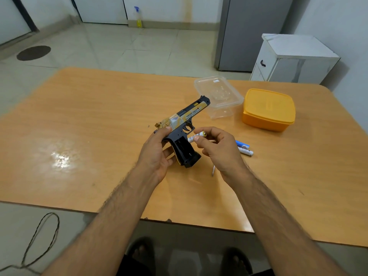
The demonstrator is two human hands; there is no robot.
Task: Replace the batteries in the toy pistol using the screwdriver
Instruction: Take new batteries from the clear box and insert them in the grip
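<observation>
Cover off, we judge: our left hand clasps the toy pistol, compartment exposed; our right hand pinches a battery; loading and screwing remain.

Pale glossy tiles are covering the floor, with a dark round mat lying at the far left. A wooden table is catching a bright glare on its left side. A grey cabinet is standing against the white wall, a small white cupboard sitting beside it. A spray bottle is standing by the far skirting, and a black cord is looping across the near floor.
</observation>
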